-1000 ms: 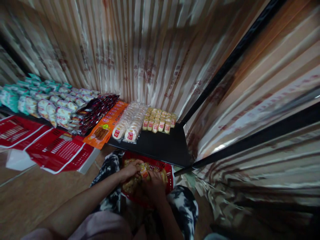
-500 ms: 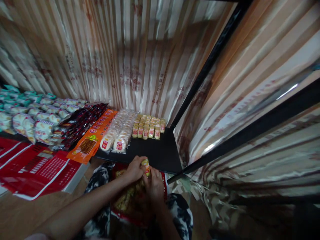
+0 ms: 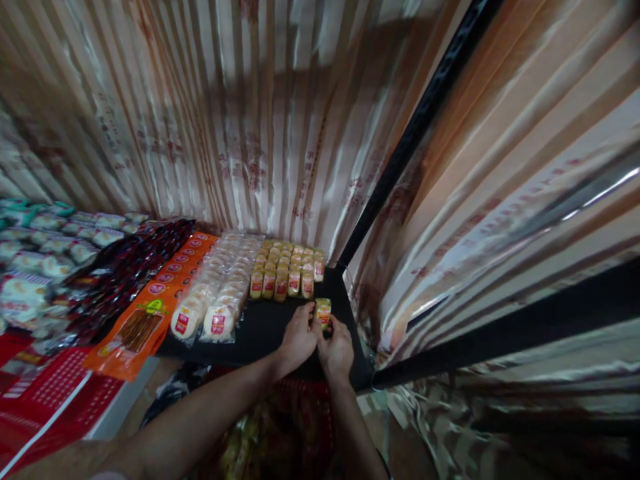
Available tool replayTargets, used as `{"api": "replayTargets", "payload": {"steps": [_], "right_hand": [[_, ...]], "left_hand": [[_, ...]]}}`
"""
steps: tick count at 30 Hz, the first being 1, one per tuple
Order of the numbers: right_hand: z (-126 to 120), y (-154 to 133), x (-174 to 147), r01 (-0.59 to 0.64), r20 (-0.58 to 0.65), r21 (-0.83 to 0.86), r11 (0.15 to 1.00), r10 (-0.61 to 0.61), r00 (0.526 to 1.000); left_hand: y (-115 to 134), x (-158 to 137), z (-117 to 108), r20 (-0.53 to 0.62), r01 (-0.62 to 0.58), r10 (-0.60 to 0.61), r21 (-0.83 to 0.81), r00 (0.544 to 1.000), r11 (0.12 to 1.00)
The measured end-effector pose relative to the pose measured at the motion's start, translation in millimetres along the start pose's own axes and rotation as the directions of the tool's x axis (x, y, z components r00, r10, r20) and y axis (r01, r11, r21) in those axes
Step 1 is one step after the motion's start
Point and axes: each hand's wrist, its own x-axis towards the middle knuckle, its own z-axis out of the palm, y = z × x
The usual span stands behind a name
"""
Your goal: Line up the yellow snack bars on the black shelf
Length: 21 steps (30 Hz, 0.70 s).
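Between the fingertips of both hands is a small yellow snack packet [image 3: 323, 312] with a red label, held upright over the black shelf [image 3: 273, 327]. My left hand [image 3: 300, 339] grips its left side, and my right hand [image 3: 336, 347] closes on its lower right side. Just behind stand rows of matching yellow packets [image 3: 281, 283], their red labels facing me. Below my forearms, a red-edged bag [image 3: 245, 440] of yellow packets sits partly hidden and dark.
Left of the yellow rows lie clear-wrapped round white crackers [image 3: 219, 320], an orange snack pack [image 3: 135, 330], dark red packets [image 3: 135, 260] and white packets [image 3: 30, 293]. A red box [image 3: 45, 400] is at lower left. A black post [image 3: 400, 160] rises at the shelf's right corner, before striped sheeting [image 3: 280, 120].
Both hands have moved forward and right with the yellow packet, from above the bag to over the shelf beside the rows. The view has shifted too.
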Motion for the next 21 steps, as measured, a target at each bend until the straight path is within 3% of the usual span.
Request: {"api": "replayTargets", "payload": {"steps": [8,14,21], "right_hand": [[20.5,22.0,57.6,-0.068,-0.009,0.023,0.997,0.068,0.998],[37.1,22.9,92.3,-0.059,0.04,0.023,0.998,0.058,0.998],[51.9,16.9,102.1,-0.033,0.09,-0.02,0.999,0.034,0.995]], "left_hand": [[16.7,44.1,26.1,0.138,0.013,-0.02,0.047,0.99,0.999],[30.3,63.8,26.3,0.147,-0.013,0.011,0.009,0.989,1.0],[12.2,69.8,29.4,0.114,0.003,-0.02,0.15,0.993,0.989]]}}
